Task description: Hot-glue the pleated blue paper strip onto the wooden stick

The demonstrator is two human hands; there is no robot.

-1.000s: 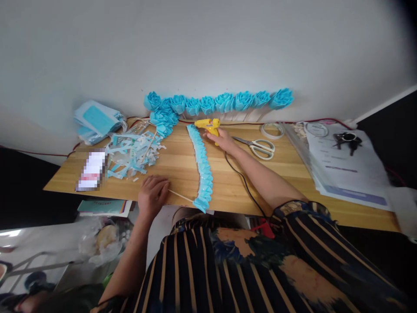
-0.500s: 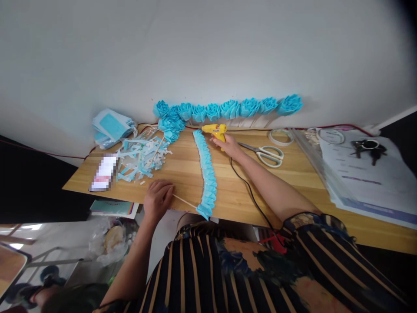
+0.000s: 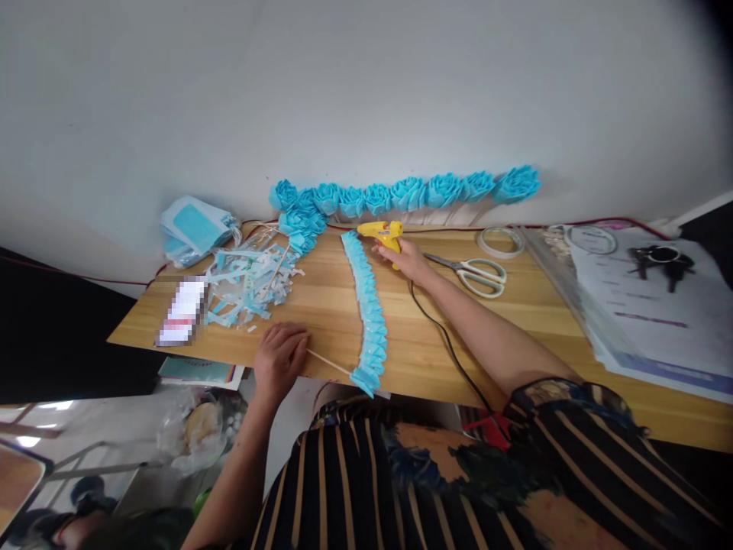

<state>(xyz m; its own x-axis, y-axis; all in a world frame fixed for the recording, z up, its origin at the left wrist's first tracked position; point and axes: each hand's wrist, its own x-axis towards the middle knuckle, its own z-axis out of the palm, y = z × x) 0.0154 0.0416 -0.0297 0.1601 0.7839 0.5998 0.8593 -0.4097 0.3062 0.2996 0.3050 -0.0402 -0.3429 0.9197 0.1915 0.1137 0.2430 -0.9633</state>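
My left hand (image 3: 282,357) rests at the table's front edge, its fingers closed on a thin wooden stick (image 3: 330,363). The stick's far end meets the lower end of a pleated light-blue strip (image 3: 371,305), which lies in a curve across the table. My right hand (image 3: 409,261) is wrapped round the handle of a yellow hot glue gun (image 3: 381,231). Its nozzle points left, close to the strip's upper end; whether they touch I cannot tell. Scissors (image 3: 473,273) with pale handles lie just right of that hand.
Blue flowers (image 3: 408,193) line the wall. At left are a stack of blue-and-white masks (image 3: 198,225), scraps (image 3: 252,283) and a phone (image 3: 182,309). A tape roll (image 3: 500,243), papers (image 3: 658,298) and keys (image 3: 664,260) lie right. The gun's dark cord (image 3: 443,332) crosses the table.
The whole view has shifted slightly. Both hands keep their holds, and the glue gun stays by the strip's upper end.
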